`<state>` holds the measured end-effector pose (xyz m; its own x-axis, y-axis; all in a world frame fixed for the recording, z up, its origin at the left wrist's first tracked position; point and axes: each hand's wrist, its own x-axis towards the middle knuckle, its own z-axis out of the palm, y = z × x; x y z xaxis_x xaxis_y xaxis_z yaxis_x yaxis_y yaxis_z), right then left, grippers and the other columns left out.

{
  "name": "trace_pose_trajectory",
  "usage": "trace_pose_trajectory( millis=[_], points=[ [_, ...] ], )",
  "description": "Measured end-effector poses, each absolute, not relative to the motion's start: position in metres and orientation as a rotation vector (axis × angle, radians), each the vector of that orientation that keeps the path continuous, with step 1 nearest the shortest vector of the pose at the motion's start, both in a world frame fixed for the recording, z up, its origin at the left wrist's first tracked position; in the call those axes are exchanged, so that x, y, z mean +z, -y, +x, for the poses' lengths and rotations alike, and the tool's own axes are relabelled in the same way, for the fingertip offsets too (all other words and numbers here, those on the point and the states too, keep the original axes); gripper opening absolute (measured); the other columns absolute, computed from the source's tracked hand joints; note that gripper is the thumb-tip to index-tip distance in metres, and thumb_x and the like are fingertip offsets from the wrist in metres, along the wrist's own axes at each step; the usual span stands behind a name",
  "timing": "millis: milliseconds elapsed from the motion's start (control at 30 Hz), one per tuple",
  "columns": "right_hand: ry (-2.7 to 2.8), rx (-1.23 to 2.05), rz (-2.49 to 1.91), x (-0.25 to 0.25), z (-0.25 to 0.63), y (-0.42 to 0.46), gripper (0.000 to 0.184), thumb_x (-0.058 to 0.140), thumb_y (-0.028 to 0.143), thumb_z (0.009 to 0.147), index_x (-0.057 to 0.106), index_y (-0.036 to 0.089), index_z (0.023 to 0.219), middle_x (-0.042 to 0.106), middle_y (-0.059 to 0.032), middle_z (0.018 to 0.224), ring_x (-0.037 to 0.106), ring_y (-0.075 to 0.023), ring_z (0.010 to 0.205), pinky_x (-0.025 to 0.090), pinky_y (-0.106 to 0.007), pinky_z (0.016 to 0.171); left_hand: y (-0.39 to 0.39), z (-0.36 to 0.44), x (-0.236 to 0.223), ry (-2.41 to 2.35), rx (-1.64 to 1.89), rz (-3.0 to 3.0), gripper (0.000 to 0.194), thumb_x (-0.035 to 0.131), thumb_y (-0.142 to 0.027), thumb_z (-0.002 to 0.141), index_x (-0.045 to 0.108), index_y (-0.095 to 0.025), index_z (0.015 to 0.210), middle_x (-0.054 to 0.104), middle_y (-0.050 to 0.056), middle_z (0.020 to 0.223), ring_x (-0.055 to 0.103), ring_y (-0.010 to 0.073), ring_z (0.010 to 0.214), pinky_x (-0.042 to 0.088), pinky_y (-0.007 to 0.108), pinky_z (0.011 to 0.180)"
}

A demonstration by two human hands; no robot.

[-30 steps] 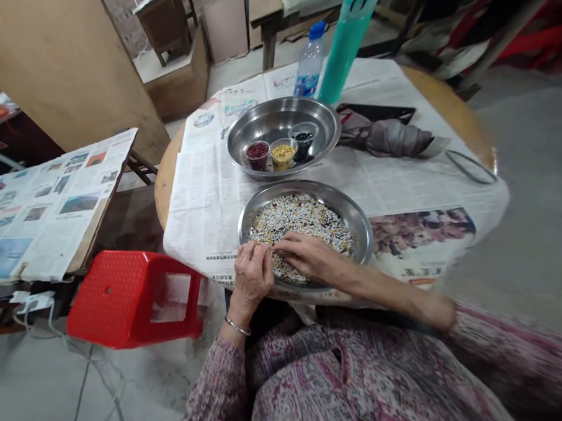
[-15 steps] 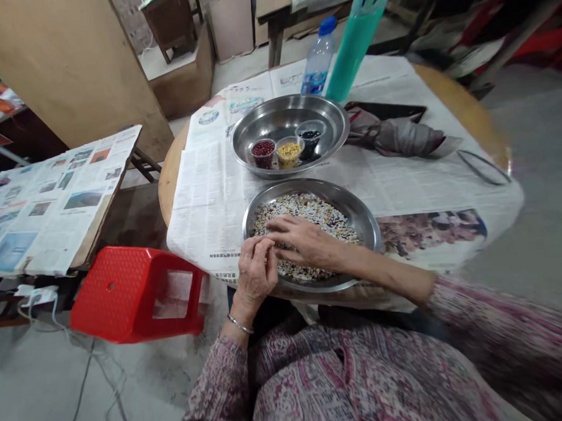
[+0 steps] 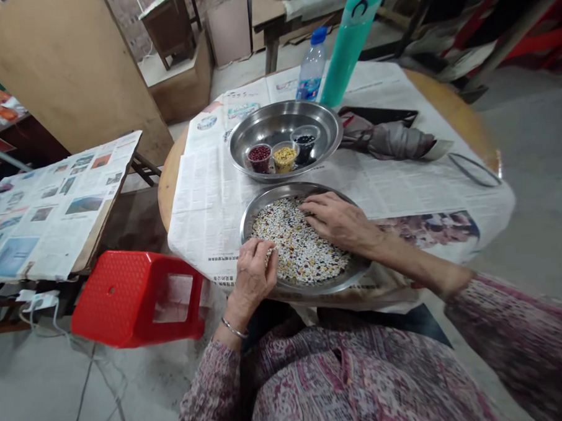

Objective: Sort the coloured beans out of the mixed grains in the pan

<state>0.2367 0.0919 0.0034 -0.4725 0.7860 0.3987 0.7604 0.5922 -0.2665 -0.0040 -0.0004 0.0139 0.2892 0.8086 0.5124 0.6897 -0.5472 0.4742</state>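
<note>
A steel basin (image 3: 358, 272) in front of me holds a spread mix of white rice grains and yellow, dark red and black beans (image 3: 296, 247). My left hand (image 3: 254, 270) is at its left rim with the fingers curled in towards the thumb; what lies inside them is hidden. Over the right part of the mix, my right hand (image 3: 340, 223) reaches in, its fingers stretched and a little apart, tips at the grains. Behind stands a second steel basin (image 3: 240, 128) with three clear cups: red beans (image 3: 260, 157), yellow beans (image 3: 285, 157) and black beans (image 3: 305, 142).
Newspaper (image 3: 196, 195) covers the round table. A water bottle (image 3: 311, 66) and a tall green bottle (image 3: 352, 46) stand behind the basins. A folded umbrella (image 3: 394, 137) lies to the right. A red stool (image 3: 112, 298) and another newspaper-covered table (image 3: 61, 201) are at left.
My right hand has moved away from my left hand, rightwards across the mix. My left hand has stayed at the left rim, fingers still curled. The view has shifted slightly.
</note>
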Motion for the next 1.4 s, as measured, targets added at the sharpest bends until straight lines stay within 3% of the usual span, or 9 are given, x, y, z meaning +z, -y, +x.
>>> trace_pose_trajectory(
  millis=[100, 233, 367, 500, 700, 867, 967, 1133, 1400],
  points=[
    [2.398, 0.078, -1.272, 0.007, 0.222, -0.082, 0.033, 0.048, 0.021, 0.096, 0.070, 0.013, 0.119, 0.070, -0.0178, 0.119, 0.060, -0.0325, 0.110, 0.052, -0.049, 0.095, -0.001, -0.012, 0.024, -1.295, 0.924, 2.495, 0.014, 0.054, -0.028, 0.102, 0.058, -0.020, 0.111, 0.065, 0.008, 0.106, 0.062, 0.0222, 0.105, 0.053, 0.039, 0.097],
    [2.489, 0.233, -1.065, 0.010, 0.211, -0.047, 0.024, 0.049, 0.018, 0.096, 0.071, 0.020, 0.105, 0.071, -0.0125, 0.104, 0.062, -0.0270, 0.100, 0.053, -0.042, 0.086, 0.001, -0.015, 0.019, -1.248, 0.823, 2.666, 0.016, 0.047, -0.027, 0.103, 0.061, -0.019, 0.100, 0.066, 0.007, 0.098, 0.060, 0.0226, 0.100, 0.049, 0.043, 0.100],
    [2.574, 0.385, -0.793, 0.011, 0.208, -0.018, 0.025, 0.047, 0.012, 0.096, 0.069, 0.022, 0.100, 0.069, -0.0077, 0.099, 0.061, -0.0206, 0.090, 0.053, -0.035, 0.079, 0.005, -0.007, 0.005, -1.402, 0.787, 2.694, 0.026, 0.040, -0.027, 0.104, 0.061, -0.019, 0.091, 0.063, 0.007, 0.091, 0.056, 0.0233, 0.092, 0.047, 0.042, 0.090],
    [2.599, 0.325, -0.687, 0.013, 0.197, -0.036, 0.023, 0.048, 0.020, 0.099, 0.070, 0.022, 0.100, 0.069, -0.0089, 0.104, 0.059, -0.0229, 0.097, 0.052, -0.039, 0.084, 0.006, -0.002, 0.002, -1.440, 0.904, 2.697, 0.027, 0.037, -0.026, 0.104, 0.058, -0.018, 0.089, 0.061, 0.007, 0.087, 0.052, 0.0235, 0.087, 0.045, 0.040, 0.085],
    [2.572, 0.115, -0.893, 0.014, 0.179, -0.109, 0.031, 0.043, 0.028, 0.103, 0.069, 0.018, 0.115, 0.068, -0.0134, 0.124, 0.056, -0.0277, 0.116, 0.045, -0.044, 0.096, 0.006, -0.004, 0.001, -1.430, 0.922, 2.686, 0.026, 0.038, -0.023, 0.104, 0.058, -0.019, 0.087, 0.061, 0.006, 0.084, 0.052, 0.0224, 0.085, 0.044, 0.039, 0.083],
    [2.630, 0.023, -1.164, 0.015, 0.188, -0.130, 0.030, 0.045, 0.032, 0.100, 0.069, 0.016, 0.109, 0.069, -0.0162, 0.114, 0.060, -0.0292, 0.103, 0.045, -0.041, 0.082, 0.006, -0.003, 0.001, -1.434, 0.913, 2.693, 0.029, 0.038, -0.025, 0.105, 0.058, -0.019, 0.086, 0.062, 0.006, 0.084, 0.052, 0.0226, 0.085, 0.044, 0.039, 0.084],
    [2.548, 0.248, -1.272, 0.019, 0.202, -0.117, 0.027, 0.047, 0.034, 0.098, 0.069, 0.017, 0.097, 0.069, -0.0135, 0.098, 0.062, -0.0245, 0.089, 0.046, -0.037, 0.076, 0.006, -0.002, 0.001, -1.428, 0.924, 2.692, 0.030, 0.037, -0.026, 0.105, 0.058, -0.018, 0.085, 0.061, 0.006, 0.083, 0.052, 0.0225, 0.085, 0.044, 0.039, 0.084],
    [2.453, 0.802, -0.985, 0.031, 0.217, -0.087, 0.023, 0.051, 0.033, 0.095, 0.068, 0.022, 0.083, 0.070, -0.0037, 0.080, 0.061, -0.0175, 0.072, 0.049, -0.033, 0.070, 0.006, -0.002, 0.001, -1.426, 0.908, 2.690, 0.030, 0.038, -0.025, 0.104, 0.059, -0.019, 0.084, 0.061, 0.007, 0.083, 0.052, 0.0229, 0.085, 0.045, 0.040, 0.085],
    [2.328, 0.192, -1.458, 0.013, 0.226, -0.112, 0.033, 0.043, 0.020, 0.091, 0.073, 0.015, 0.105, 0.072, -0.0167, 0.101, 0.065, -0.0299, 0.098, 0.053, -0.045, 0.087, 0.006, -0.002, 0.001, -1.405, 0.968, 2.688, 0.029, 0.039, -0.024, 0.104, 0.059, -0.019, 0.084, 0.061, 0.005, 0.082, 0.052, 0.0221, 0.084, 0.044, 0.038, 0.086]
  ],
)
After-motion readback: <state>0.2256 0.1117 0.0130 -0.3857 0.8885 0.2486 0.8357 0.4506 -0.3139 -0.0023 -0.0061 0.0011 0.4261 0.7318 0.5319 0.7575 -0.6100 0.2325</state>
